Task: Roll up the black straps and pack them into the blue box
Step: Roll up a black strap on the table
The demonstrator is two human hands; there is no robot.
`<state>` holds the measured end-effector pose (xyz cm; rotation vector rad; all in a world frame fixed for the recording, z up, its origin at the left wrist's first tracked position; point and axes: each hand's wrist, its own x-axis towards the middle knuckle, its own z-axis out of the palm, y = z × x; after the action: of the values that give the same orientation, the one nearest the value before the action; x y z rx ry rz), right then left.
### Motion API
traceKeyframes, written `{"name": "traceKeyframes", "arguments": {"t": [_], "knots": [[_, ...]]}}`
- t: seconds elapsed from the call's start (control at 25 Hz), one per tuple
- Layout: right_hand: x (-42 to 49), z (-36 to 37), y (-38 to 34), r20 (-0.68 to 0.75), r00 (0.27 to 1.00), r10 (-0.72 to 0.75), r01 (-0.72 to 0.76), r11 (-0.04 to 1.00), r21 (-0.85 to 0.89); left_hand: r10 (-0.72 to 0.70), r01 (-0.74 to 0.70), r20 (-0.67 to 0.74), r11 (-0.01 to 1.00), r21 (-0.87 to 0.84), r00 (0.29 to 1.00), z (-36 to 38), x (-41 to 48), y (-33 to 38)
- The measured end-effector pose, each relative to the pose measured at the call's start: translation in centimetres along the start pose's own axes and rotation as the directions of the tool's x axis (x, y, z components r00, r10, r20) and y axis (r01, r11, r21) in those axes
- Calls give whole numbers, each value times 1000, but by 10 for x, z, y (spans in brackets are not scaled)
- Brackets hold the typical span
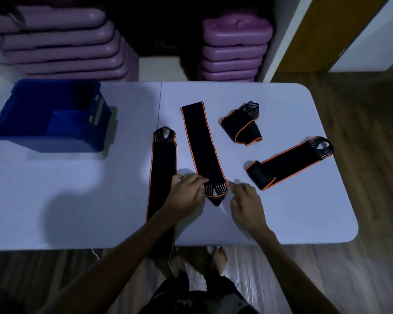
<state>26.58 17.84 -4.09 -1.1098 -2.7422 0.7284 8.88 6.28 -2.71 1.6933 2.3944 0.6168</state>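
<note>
Left hand (186, 193) pinching middle strap (202, 146) — its striped end, right hand (247, 202) loose beside

left strap (161, 177) partly under forearm

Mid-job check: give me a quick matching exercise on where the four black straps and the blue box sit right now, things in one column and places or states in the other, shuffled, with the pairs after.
Things
1. blue box
2. middle strap
3. folded strap
4. long left strap

States
A. loosely bunched, far side of the table
B. hangs over the table's near edge
C. looped end between the left hand and right hand
D. open, on the table's left, no strap seen inside

Pairs: 1-D, 2-C, 3-A, 4-B
</note>
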Motion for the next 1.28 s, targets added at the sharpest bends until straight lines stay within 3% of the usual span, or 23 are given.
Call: {"name": "traceKeyframes", "arguments": {"t": [0.12, 0.24, 0.36, 0.48, 0.6, 0.76, 0.8, 0.88, 1.0, 1.12, 1.28], "knots": [[-15, 2, -20, 40, 941, 335, -332, 898, 289, -107, 104, 65, 994, 42, 992, -18, 45, -26], [-19, 4, -39, 141, 873, 467, -487, 813, 320, -40, -20, 319, 983, 183, 947, -20, 73, -38], [-9, 7, -42, 125, 869, 479, -493, 813, 309, 3, -135, 500, 964, 228, 866, -10, 77, -35], [-2, 3, -38, 121, 863, 491, -496, 775, 392, -23, -123, 467, 952, 279, 884, -5, 72, -28], [1, -20, -35, 54, 896, 441, -388, 718, 577, 26, -60, 499, 997, 52, 866, -12, 85, -5], [15, -62, -17, 37, 950, 310, -252, 690, 679, 189, 0, 664, 962, -274, 723, -27, 118, 31], [20, -74, -12, 36, 962, 269, -219, 691, 689, 198, 4, 665, 957, -289, 720, -31, 125, 37], [31, -94, -3, 12, 969, 245, -169, 630, 758, 163, 7, 568, 959, -284, 807, -41, 137, 45], [45, -118, -5, -14, 941, 337, -129, 399, 908, 106, 52, 347, 907, -417, 932, -63, 148, 57], [58, -127, -14, 20, 949, 316, -90, 209, 974, 80, 124, 281, 761, -637, 956, -86, 162, 66], [68, -144, -32, -66, 972, 226, 32, 150, 988, -13, 146, 183, 663, -735, 983, -121, 179, 67]]}}
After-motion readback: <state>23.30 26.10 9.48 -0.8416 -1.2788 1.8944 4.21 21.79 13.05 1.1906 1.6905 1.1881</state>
